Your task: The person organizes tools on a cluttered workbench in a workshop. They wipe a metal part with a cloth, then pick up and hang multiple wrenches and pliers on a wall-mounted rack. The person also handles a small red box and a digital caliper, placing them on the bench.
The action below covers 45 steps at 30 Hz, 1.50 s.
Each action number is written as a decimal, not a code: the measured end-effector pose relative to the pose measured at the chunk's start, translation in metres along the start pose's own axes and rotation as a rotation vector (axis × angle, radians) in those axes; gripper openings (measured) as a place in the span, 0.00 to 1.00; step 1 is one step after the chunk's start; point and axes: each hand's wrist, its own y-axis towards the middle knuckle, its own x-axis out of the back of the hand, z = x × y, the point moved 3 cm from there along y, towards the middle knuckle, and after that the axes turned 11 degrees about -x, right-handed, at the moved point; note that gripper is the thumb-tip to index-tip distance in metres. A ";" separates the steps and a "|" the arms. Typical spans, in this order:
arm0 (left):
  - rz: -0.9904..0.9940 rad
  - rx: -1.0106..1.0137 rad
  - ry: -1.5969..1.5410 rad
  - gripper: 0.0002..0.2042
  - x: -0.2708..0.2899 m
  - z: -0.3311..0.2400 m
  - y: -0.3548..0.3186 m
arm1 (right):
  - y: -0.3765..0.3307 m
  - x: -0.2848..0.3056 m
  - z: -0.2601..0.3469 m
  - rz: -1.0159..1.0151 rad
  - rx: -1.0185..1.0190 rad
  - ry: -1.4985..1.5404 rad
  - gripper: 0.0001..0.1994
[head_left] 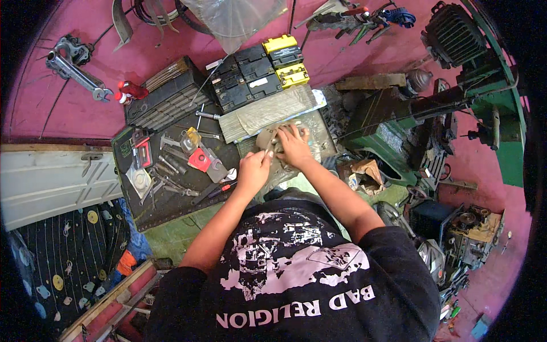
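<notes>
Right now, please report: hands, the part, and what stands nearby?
Right hand on grey part. Left hand at its near side, contact unclear. Loose tools lie to the left; batteries stand beyond.

Lighting: moderate, fairly even; direction cannot be determined. Highlights: soft brightness is carried by the right hand [294,145] and left hand [256,171]. Glare: pale sheen is shown on the plastic [280,172] beneath the grip; the bag [236,20] above it is rendered milky. Glints: recorded on the metal arm [71,65], far left of and beyond the grip. Shadow: detail is partly lost in the shirt [302,228] below the grip and among machine parts to its right. Sharpness: fair; fine detail between the fingertips is barely resolved. Distortion: the door [60,185], far left, and green frame [509,114], far right, are bowed. Rim: corners are blackened, speckled with noise.
</notes>
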 end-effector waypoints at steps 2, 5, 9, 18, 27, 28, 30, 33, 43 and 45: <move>0.006 -0.008 -0.010 0.17 -0.002 -0.011 0.009 | -0.009 0.008 -0.013 0.001 -0.024 0.089 0.37; 0.053 -0.041 0.038 0.17 0.000 -0.033 0.021 | -0.029 0.020 -0.023 -0.033 -0.079 0.091 0.31; 0.072 -0.051 0.061 0.17 -0.007 -0.029 0.025 | -0.023 0.008 -0.013 0.052 0.002 -0.014 0.23; 0.013 0.205 -0.123 0.20 0.002 0.023 -0.018 | 0.017 -0.014 0.003 0.253 0.173 -0.164 0.20; -0.140 0.249 -0.206 0.18 0.005 0.046 -0.030 | 0.025 -0.027 0.019 0.187 0.238 -0.220 0.22; -0.155 0.267 -0.219 0.18 0.006 0.051 -0.032 | 0.025 -0.027 0.021 0.179 0.236 -0.214 0.22; -0.185 0.296 -0.246 0.18 0.009 0.053 -0.030 | 0.028 -0.030 0.024 0.138 0.191 -0.225 0.21; -0.069 0.352 -0.191 0.18 0.015 0.044 -0.030 | 0.026 -0.043 0.028 0.073 0.058 -0.269 0.19; -0.122 0.262 -0.154 0.20 0.020 0.049 -0.031 | -0.023 -0.013 0.015 -0.202 -0.328 0.104 0.29; -0.172 0.233 -0.175 0.19 0.018 0.046 -0.029 | -0.033 -0.016 -0.002 -0.148 -0.233 0.045 0.24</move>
